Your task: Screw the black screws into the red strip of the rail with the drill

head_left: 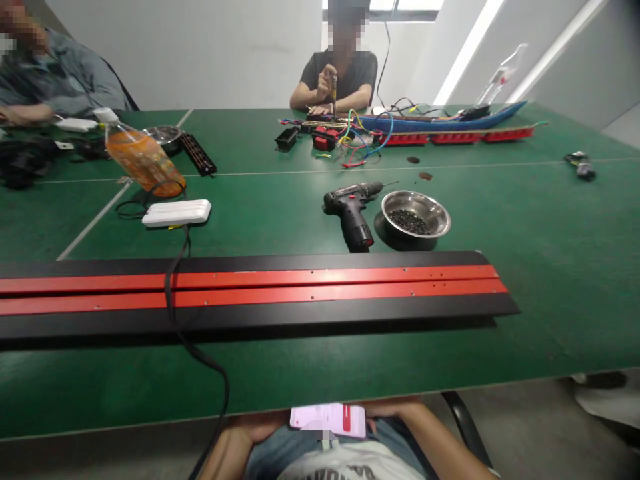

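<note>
A phone (328,421) with a lit pink and white screen lies sideways over my lap, just below the table's front edge. My left hand (265,425) is at its left end and my right hand (387,408) at its right end. The table edge and the phone hide most of my fingers, so their grip cannot be made out. In front of me on the green table lies a long black panel (350,311) with two red strips (360,274). Behind it are a black cordless drill (354,212) and a steel bowl (435,212) of small dark screws.
A black cable (170,293) crosses the panel from a white power strip (177,212). An orange bottle (145,160) leans at the left. Across the table, a person (367,73) holds a tool near wiring; another sits far left.
</note>
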The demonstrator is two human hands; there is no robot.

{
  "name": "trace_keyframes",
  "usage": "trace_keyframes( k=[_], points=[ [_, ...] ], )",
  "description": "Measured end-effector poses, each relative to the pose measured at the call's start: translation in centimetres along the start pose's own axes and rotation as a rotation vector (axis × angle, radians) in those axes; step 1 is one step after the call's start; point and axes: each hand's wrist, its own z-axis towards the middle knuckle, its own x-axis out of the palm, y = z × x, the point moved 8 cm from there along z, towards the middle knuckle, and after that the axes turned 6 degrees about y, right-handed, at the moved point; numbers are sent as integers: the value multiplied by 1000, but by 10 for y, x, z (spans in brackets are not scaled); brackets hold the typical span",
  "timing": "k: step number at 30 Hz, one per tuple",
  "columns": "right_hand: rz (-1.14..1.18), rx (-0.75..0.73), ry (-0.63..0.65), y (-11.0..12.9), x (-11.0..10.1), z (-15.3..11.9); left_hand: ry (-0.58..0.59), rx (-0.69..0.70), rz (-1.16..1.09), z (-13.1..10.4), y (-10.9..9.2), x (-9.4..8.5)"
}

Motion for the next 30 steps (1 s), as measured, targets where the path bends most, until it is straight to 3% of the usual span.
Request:
trace_keyframes(
  k=[2,5,9,20,30],
  points=[
    [-11,-3,-1,-9,-1,-4,67,2,-44,3,17,10],
    [107,-141,-33,-12,-7,-14,165,34,-40,10,30,33],
    [237,-203,-19,-26,-5,-18,158,111,40,12,38,48],
    [114,-356,-21,-7,17,-36,31,278,265,-2,42,43],
    [86,-356,-142,-17,15,-23,-40,391,344,-3,42,35]
  ],
)
